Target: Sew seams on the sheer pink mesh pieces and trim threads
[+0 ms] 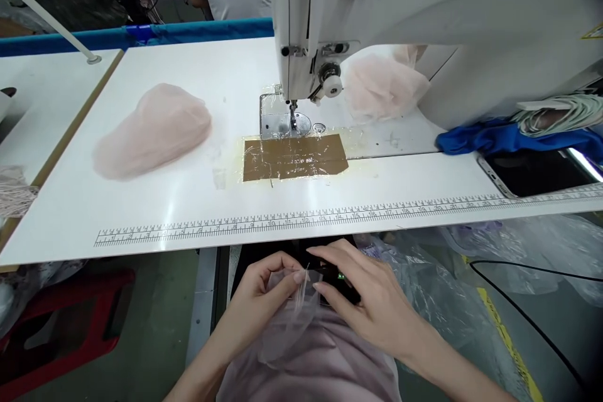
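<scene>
Below the table's front edge, my left hand (271,289) pinches a piece of sheer pale fabric (289,330) between thumb and fingers. Fine loose threads (304,286) stand out at the pinched edge. Facing it, my right hand (362,295) has its thumb and index finger apart, close to the threads. A dark shape with a small green light (341,276) shows between those fingers; I cannot make out whether it is in the hand or behind it. The fabric hangs over my pinkish clothing.
A sewing machine (301,25) stands over the white table (188,201). Pale pink sheer fabric (155,132) lies left of the needle, and another bundle (384,85) sits behind. A phone (537,173), blue cloth (494,136) and printed ruler (282,223) are near. A red stool (94,314) stands below left.
</scene>
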Demonstrator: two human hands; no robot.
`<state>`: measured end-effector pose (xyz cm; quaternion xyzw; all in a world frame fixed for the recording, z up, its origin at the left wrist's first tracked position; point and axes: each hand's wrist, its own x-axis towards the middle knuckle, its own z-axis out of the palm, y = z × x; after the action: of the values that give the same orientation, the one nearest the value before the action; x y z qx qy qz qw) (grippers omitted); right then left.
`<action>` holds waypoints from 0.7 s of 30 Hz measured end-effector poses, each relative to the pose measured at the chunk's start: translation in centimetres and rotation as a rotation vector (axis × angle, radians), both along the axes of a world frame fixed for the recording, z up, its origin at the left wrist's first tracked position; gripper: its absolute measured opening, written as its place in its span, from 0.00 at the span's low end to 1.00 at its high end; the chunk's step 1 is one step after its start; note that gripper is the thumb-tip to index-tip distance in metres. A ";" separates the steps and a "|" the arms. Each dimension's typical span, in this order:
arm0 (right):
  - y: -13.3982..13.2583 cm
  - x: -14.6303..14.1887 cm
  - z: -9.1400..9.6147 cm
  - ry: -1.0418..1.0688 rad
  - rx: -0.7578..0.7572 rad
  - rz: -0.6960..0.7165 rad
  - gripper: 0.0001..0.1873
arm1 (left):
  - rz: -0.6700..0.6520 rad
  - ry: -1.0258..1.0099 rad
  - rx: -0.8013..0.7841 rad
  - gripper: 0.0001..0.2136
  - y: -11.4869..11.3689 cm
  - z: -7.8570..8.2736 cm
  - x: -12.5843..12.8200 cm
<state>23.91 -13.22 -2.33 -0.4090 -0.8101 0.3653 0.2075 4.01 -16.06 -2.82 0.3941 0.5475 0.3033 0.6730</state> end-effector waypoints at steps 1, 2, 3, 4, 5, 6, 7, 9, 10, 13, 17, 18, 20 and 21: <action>-0.1 0.0 -0.1 -0.019 0.047 0.024 0.19 | 0.002 -0.004 0.004 0.16 0.0 0.0 0.0; -0.2 0.0 -0.2 -0.034 0.082 0.038 0.19 | 0.003 -0.008 0.005 0.16 0.0 0.0 0.0; -0.2 -0.1 -0.3 -0.045 0.109 0.043 0.19 | 0.003 -0.014 0.003 0.15 0.0 -0.1 0.0; -0.2 -0.1 -0.3 -0.054 0.129 0.040 0.19 | 0.002 -0.019 -0.002 0.16 0.0 -0.1 0.0; -0.2 -0.2 -0.4 -0.061 0.148 0.034 0.19 | -0.001 -0.022 -0.006 0.16 0.1 -0.1 0.0; -0.2 -0.2 -0.4 -0.067 0.165 0.026 0.19 | -0.003 -0.022 -0.008 0.16 0.1 0.0 0.0; -0.2 -0.3 -0.3 -0.073 0.179 0.019 0.19 | -0.005 -0.020 -0.009 0.16 0.1 0.0 0.0; -0.1 -0.3 -0.3 -0.083 0.196 0.014 0.18 | -0.001 -0.009 -0.003 0.16 0.1 0.1 0.0; -0.1 -0.3 -0.2 -0.087 0.200 0.017 0.18 | 0.003 -0.004 0.001 0.15 0.1 0.1 0.0; -0.2 -0.3 -0.2 -0.086 0.201 0.029 0.18 | 0.005 0.000 0.007 0.15 0.0 0.3 0.0; -0.3 -0.3 -0.3 -0.074 0.200 0.030 0.18 | -0.001 -0.011 -0.002 0.14 -0.1 0.2 -0.1; -0.3 -0.3 -0.3 -0.073 0.203 0.028 0.18 | 0.000 -0.012 0.000 0.14 -0.1 0.2 -0.1; -0.4 -0.3 -0.3 -0.073 0.209 0.025 0.18 | 0.003 -0.015 0.005 0.15 -0.1 0.2 0.0; -0.4 -0.3 -0.3 -0.072 0.212 0.025 0.18 | 0.004 -0.015 0.006 0.15 -0.1 0.2 0.0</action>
<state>23.63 -13.59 -2.65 -0.3876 -0.8561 0.2652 0.2157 4.00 -16.20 -2.63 0.3929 0.5421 0.3093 0.6753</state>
